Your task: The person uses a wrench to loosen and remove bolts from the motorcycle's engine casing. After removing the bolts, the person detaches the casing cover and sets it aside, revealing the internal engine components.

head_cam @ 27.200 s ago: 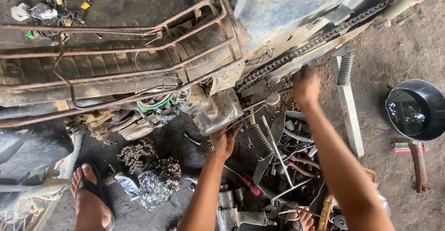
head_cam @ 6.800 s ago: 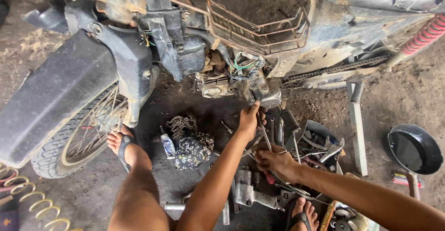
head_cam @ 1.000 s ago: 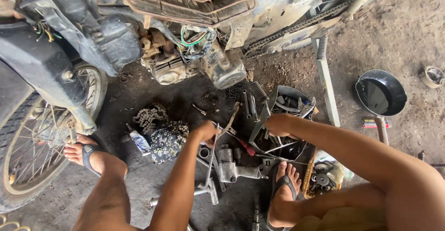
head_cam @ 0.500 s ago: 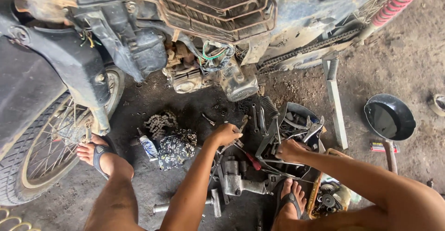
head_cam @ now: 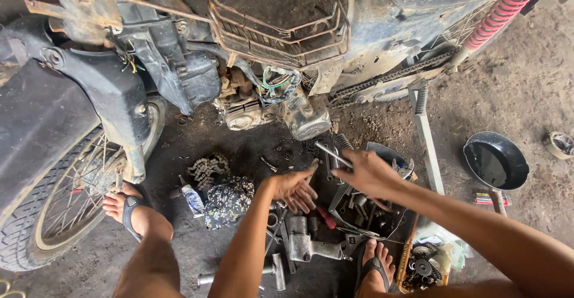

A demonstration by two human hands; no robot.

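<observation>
My right hand is lifted above a pile of tools and grips a slim metal tool whose shaft sticks out to the upper left. My left hand hovers just left of it, palm up and fingers spread, holding nothing. Both hands sit below the dirty engine of a motorcycle that fills the top of the view. Under the hands lie several loose tools and metal parts on the dirt floor.
The front wheel stands at the left beside my left foot. A drive chain and a patterned rag lie on the ground. A black pan of dark oil sits at the right; a red shock spring shows top right.
My right hand has risen from the tool pile with the slim metal tool in it. My left hand has turned palm up and opened. The view has shifted slightly.
</observation>
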